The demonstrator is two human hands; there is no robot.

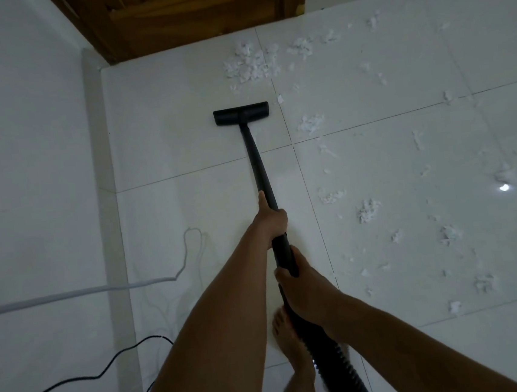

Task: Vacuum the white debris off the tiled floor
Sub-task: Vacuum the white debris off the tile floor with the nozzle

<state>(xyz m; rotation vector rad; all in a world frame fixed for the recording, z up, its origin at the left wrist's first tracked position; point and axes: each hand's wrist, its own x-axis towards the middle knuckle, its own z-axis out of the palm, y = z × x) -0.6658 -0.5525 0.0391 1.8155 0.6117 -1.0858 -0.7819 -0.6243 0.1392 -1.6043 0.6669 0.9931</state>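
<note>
A black vacuum wand runs forward from my hands to its flat black floor head, which lies on the white tiled floor. My left hand grips the wand higher up. My right hand grips it lower, where the ribbed black hose begins. White debris lies in a thick patch just beyond and right of the head. More white scraps are scattered over the tiles to the right.
A white wall closes the left side and a brown wooden door stands ahead. A white cable and a black cable lie at the lower left. My bare foot stands under the hose.
</note>
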